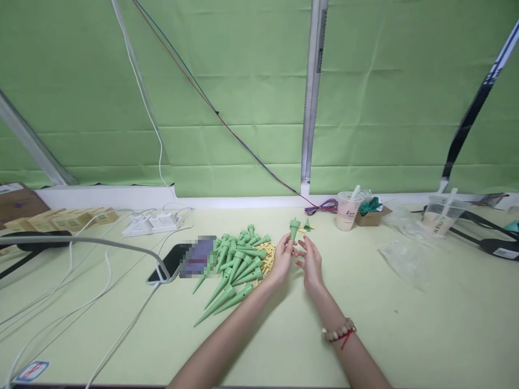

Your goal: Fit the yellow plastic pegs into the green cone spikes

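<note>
My left hand [283, 258] is closed around a green plastic watering spike [294, 229], its capped end pointing up. Close to its right side is my right hand [311, 263], fingers apart and slightly curled, with nothing visible in it. The lower part of the held spike is hidden by my fingers. To the left lies a pile of similar green spikes [237, 265], most with their tips toward me. Small yellowish pieces [266, 258] are heaped at the pile's right side, partly behind my left forearm. A small green cone-shaped piece [307, 225] stands just beyond my hands.
Two phones, one black [172, 263] and one blurred [198, 257], lie left of the pile. White cables cross the left side from a power strip [152, 222]. Drink cups [347, 210], a small cardboard box [372, 217] and plastic bags [405, 262] are at right.
</note>
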`<move>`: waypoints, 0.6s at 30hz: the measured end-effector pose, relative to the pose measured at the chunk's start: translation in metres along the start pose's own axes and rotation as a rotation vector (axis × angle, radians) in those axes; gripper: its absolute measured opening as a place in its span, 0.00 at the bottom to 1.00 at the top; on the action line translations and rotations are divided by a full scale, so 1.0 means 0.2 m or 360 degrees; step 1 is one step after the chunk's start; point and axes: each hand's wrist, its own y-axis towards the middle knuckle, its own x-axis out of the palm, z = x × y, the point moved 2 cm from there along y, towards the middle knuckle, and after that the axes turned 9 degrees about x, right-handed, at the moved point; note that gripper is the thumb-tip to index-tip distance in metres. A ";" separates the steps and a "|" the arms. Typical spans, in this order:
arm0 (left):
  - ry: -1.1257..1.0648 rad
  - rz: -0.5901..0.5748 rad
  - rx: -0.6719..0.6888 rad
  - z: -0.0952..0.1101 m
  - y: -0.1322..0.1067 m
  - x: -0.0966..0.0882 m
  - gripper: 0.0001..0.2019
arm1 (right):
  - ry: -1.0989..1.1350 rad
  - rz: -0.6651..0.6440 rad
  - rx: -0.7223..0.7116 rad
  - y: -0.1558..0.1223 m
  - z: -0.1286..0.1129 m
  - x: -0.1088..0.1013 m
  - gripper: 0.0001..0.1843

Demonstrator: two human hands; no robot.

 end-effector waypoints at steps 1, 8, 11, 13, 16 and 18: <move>-0.0137 -0.0016 -0.0029 0.00 -0.04 -0.02 0.17 | -0.0006 -0.0051 -0.0018 -0.01 0.00 0.01 0.27; -0.0155 0.0151 -0.0156 0.00 -0.24 -0.22 0.26 | -0.0095 -0.0279 -0.0008 -0.08 0.02 0.06 0.25; -0.0077 0.0076 -0.0164 0.01 -0.28 -0.29 0.25 | -0.0174 -0.0323 0.0061 -0.08 0.06 0.06 0.23; 0.0016 0.0037 -0.0152 0.03 -0.30 -0.33 0.23 | -0.0217 -0.0390 0.0070 -0.08 0.08 0.06 0.22; 0.0114 -0.0011 -0.0163 0.09 -0.29 -0.36 0.21 | -0.0269 -0.0451 -0.0032 -0.08 0.07 0.06 0.20; 0.0136 -0.0029 -0.0188 0.12 -0.29 -0.37 0.20 | -0.0309 -0.0454 -0.0110 -0.09 0.05 0.07 0.19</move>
